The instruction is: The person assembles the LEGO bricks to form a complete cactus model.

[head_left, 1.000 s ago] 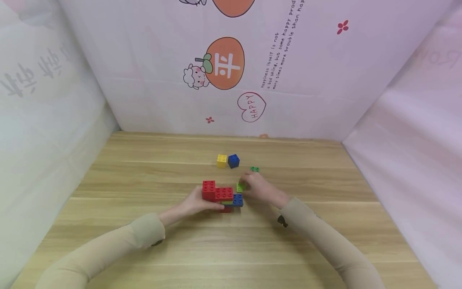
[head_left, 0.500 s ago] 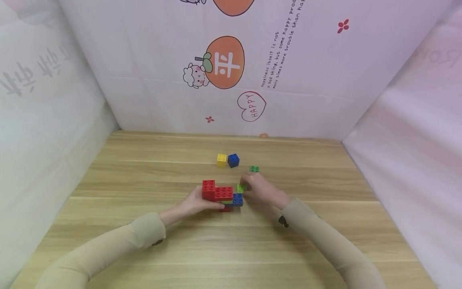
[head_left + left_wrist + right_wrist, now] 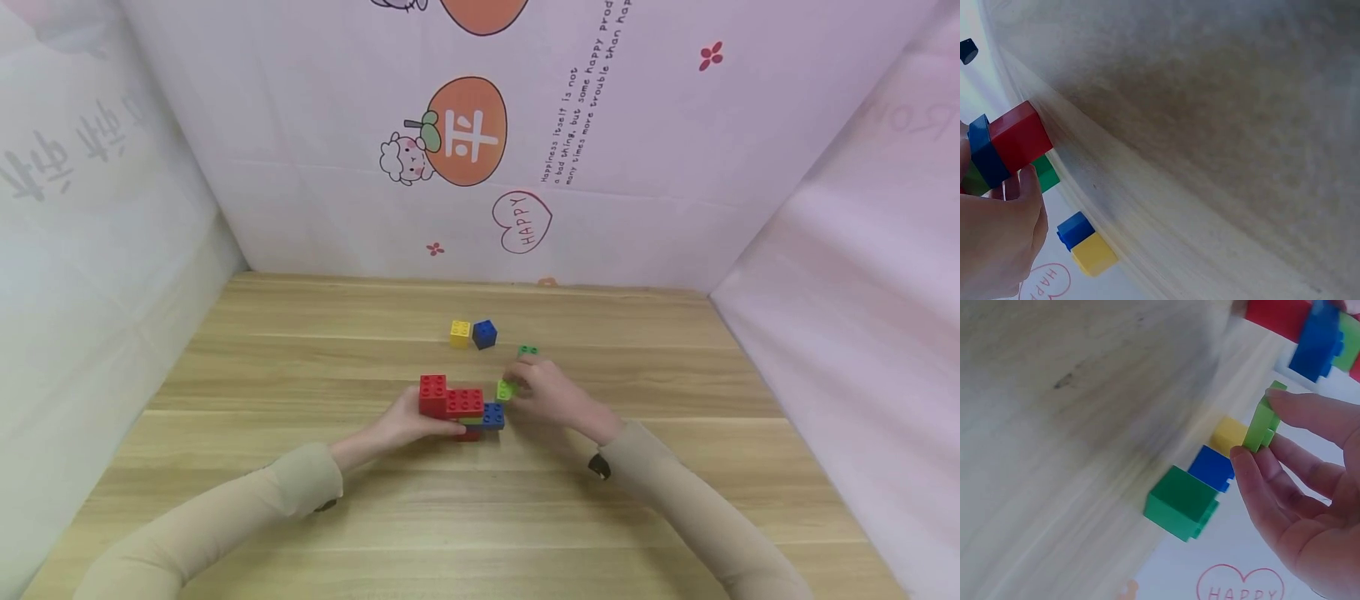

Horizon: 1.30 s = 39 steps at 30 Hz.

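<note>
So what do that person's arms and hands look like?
Both arms wear long, plain beige sleeves with soft creases, ending in cuffs at the wrists. The left hand and right hand are bare, without gloves. A small dark thing shows beneath each cuff, but it's too small to tell what it is.

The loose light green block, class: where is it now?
In the head view, the light green block is pinched by the right hand, near the right end of the stack.
</note>
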Motion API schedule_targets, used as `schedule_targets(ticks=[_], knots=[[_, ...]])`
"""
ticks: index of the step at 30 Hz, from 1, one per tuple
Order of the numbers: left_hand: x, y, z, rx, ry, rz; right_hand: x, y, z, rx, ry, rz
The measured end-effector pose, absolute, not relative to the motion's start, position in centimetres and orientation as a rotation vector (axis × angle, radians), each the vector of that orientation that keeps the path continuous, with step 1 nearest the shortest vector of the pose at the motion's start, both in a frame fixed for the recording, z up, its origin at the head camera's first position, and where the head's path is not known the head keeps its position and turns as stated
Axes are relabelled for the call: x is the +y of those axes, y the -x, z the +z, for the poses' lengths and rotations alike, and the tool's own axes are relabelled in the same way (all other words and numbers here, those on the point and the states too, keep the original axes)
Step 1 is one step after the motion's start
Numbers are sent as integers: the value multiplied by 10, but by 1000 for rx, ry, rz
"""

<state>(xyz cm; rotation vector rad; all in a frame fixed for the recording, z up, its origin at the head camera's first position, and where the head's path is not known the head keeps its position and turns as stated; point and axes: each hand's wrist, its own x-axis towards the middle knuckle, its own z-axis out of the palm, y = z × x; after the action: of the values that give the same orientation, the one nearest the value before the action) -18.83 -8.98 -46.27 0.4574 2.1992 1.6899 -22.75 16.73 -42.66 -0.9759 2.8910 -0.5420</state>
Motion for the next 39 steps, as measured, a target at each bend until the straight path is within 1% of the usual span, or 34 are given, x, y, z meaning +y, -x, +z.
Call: schedule_targets(ticks=[6, 20, 30, 39], knots=[[-91, 187, -462, 2209, -459, 1681, 171, 221, -417, 2876, 1103, -647], [-90, 188, -462, 2221, -454, 1685, 174, 210, -407, 2850, 1059, -706], [-89, 188, -463, 2214, -456, 1705, 174, 202, -405, 2771, 1113, -722], [-89, 188, -463, 2230, -449, 1712, 171, 198, -405, 2719, 1108, -726]])
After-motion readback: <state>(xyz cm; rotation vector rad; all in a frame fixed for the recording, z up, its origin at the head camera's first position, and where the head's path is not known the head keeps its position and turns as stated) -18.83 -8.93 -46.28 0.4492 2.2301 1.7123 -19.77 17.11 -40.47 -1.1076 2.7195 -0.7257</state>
